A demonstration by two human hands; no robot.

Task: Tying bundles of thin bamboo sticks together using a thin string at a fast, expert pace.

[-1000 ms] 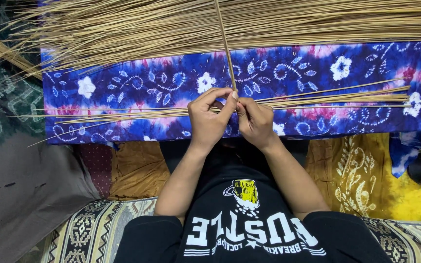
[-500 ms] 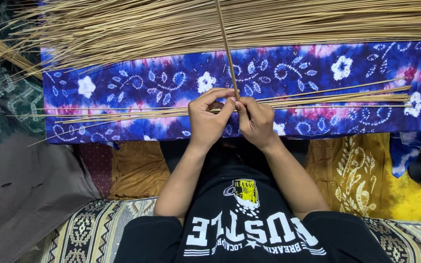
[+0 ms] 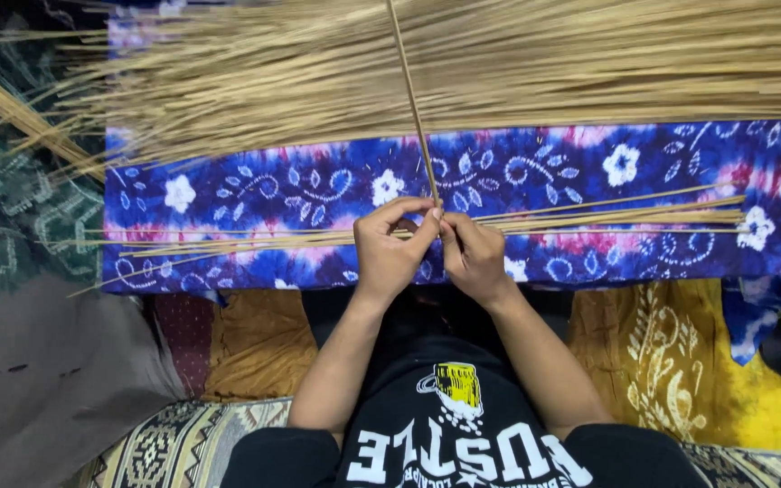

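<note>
Work surface: a blue and purple cloth [image 3: 255, 194] with white flower prints, spread flat across the floor in front of the seated person. All positions below are given relative to this cloth.

Along the cloth's far edge lies a broad heap of straw-coloured sticks [image 3: 499, 72], running side to side and spilling past the cloth's left end. Left of the cloth lies dark green patterned fabric [image 3: 11, 217], with plain grey fabric [image 3: 38, 380] nearer the person. Below the cloth's near edge sits a mustard-yellow cloth [image 3: 671, 361] with a pale leaf pattern. A woven mat [image 3: 174, 443] with geometric bands lies nearest the camera.

Across the middle of the cloth a thin bundle of sticks [image 3: 607, 217] lies horizontally — touching the cloth along its length.

One single stick [image 3: 411, 99] stands out from the centre of the cloth, pointing away over the heap. Its near end is pinched between both hands: the left hand [image 3: 390, 253] has thumb and fingers closed on it, and the right hand [image 3: 472, 258] is likewise closed on it — the two hands touching each other at the fingertips.
</note>
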